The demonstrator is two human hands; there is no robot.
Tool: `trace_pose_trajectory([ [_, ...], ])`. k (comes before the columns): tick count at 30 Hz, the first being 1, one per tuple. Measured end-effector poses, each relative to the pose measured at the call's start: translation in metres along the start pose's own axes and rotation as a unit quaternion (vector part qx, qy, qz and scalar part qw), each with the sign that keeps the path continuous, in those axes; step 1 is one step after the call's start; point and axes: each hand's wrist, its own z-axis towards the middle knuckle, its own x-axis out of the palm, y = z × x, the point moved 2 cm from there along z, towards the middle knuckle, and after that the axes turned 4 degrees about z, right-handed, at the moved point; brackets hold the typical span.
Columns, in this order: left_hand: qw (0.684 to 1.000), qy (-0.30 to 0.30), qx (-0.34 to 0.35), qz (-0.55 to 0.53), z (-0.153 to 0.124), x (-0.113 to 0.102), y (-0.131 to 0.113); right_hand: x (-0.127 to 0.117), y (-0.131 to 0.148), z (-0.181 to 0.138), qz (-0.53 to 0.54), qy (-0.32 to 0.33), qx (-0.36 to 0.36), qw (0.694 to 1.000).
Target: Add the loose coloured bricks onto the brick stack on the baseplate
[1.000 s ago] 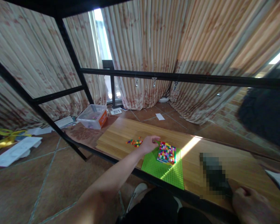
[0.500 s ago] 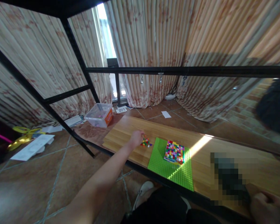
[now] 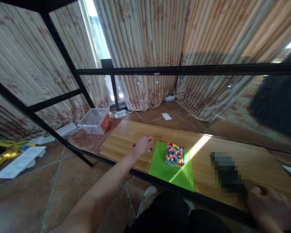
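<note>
My left hand (image 3: 143,145) is over the wooden board, left of the green baseplate (image 3: 160,174), with its fingers curled. A few small loose toy bricks (image 3: 133,146) show on either side of it; any under the palm are hidden. Whatever its fingers hold cannot be made out. On the baseplate stands a square block of multicoloured toy bricks (image 3: 174,154). My right hand (image 3: 269,200) is closed at the right front, next to the near end of a dark, pixelated object (image 3: 229,174). I cannot tell whether it grips that object.
A clear plastic box (image 3: 93,121) with an orange label stands beyond the left end of the wooden board (image 3: 206,168). A black metal frame (image 3: 135,70) crosses behind and at left. Papers (image 3: 19,161) lie on the floor. A dark shape (image 3: 276,103) is at the right edge.
The view has shifted slightly right. My left hand now covers most of the small pile of loose bricks that showed beside its fingers. My right hand stays by the dark object.
</note>
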Motion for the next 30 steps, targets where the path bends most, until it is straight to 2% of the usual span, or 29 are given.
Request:
trace_pose_trajectory([
  [5, 0.986, -0.016, 0.149, -0.066, -0.005, -0.004, -0.054, -0.012, 0.011, -0.01, -0.002, -0.002, 0.004, 1.0],
  [10, 0.981, -0.026, 0.192, -0.022, 0.002, 0.002, -0.074, -0.016, 0.013, -0.013, 0.005, -0.005, 0.012, 1.0],
  [19, 0.978, -0.027, 0.203, 0.04, 0.004, 0.018, -0.075, -0.017, 0.015, -0.014, 0.004, -0.013, 0.005, 1.0],
  [25, 0.985, -0.044, 0.163, -0.044, 0.003, 0.019, -0.075, -0.015, 0.013, -0.013, 0.007, -0.014, 0.007, 1.0],
  [30, 0.986, -0.055, 0.083, -0.132, 0.006, 0.023, -0.073, -0.013, 0.012, -0.012, 0.01, -0.013, 0.002, 1.0],
])
